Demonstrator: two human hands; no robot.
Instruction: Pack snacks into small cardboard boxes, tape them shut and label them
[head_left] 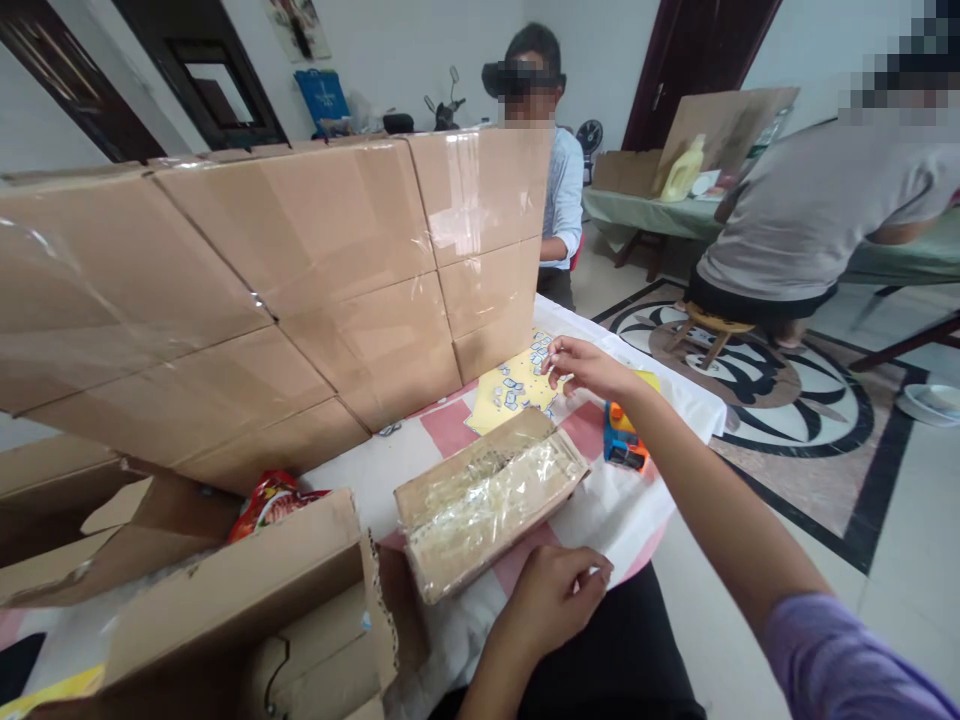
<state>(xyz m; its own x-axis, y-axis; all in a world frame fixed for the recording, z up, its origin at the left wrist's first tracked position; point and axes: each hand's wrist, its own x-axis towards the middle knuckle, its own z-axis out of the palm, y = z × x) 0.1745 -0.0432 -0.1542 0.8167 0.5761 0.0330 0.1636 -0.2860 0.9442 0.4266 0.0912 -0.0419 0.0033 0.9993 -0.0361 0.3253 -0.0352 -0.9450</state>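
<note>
My right hand (pixel 589 370) hovers over the far right of the table, its fingers bent and slightly apart, and I see nothing held in it. Beneath and beside it lies a yellow sheet (pixel 491 400) with pale blue block shapes on it. A blue, orange and yellow toy-like object (pixel 622 440) sits under my right forearm, partly hidden. Close to the table's front edge, my left hand (pixel 551 600) is closed with curled fingers; whatever it may hold is hidden. Between the hands rests a closed, taped cardboard box (pixel 487 500).
A tall wall of taped cardboard boxes (pixel 337 280) stands across the table's back. An open cardboard box (pixel 247 600) is at front left, with a red packet (pixel 274 500) behind it. One person (pixel 562 190) sits beyond the boxes; another (pixel 825 220) sits at a table on the right.
</note>
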